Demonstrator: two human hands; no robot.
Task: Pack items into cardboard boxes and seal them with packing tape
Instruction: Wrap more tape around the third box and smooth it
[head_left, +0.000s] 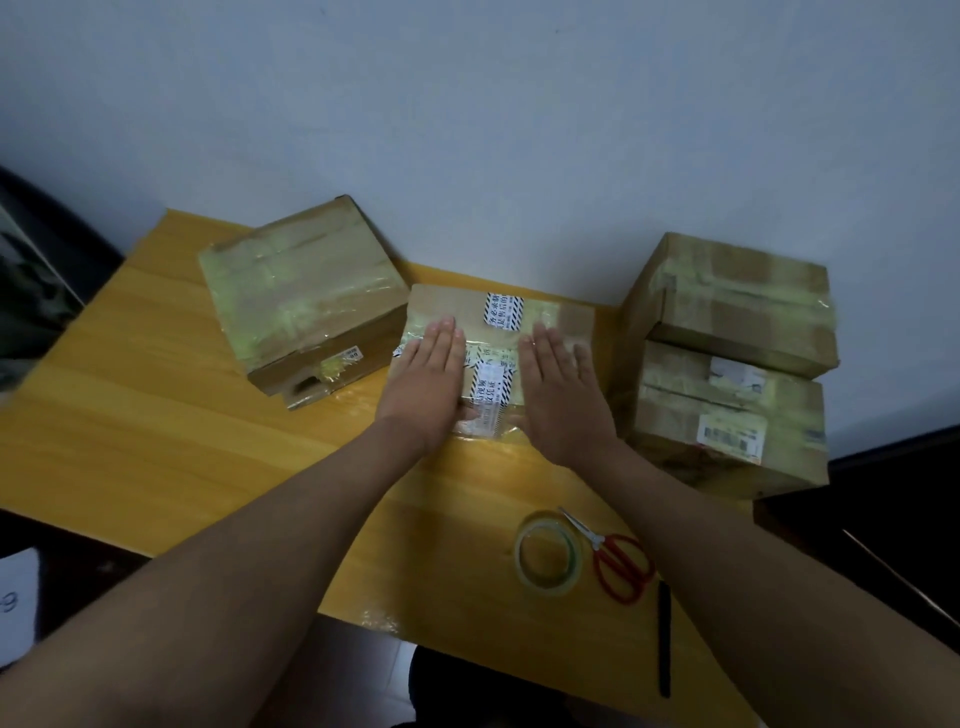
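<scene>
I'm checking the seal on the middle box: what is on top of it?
Both hands lie flat on the middle box: left hand, right hand. Clear tape and white printed labels show between them. The surface under the palms is hidden.

Yellow wood-grain surface set against a pale wall, carrying taped cardboard boxes and packing tools.

At the far left lies a large taped box, turned at an angle. In the middle, close to the wall, sits a flatter box with printed white labels and clear tape across its top. At the far right a labelled box rests on the surface with another box stacked on it. Near the front right edge lie a roll of clear tape, red-handled scissors just beside it, touching or nearly so, and a dark slim stick-like object, too dim to identify.
</scene>
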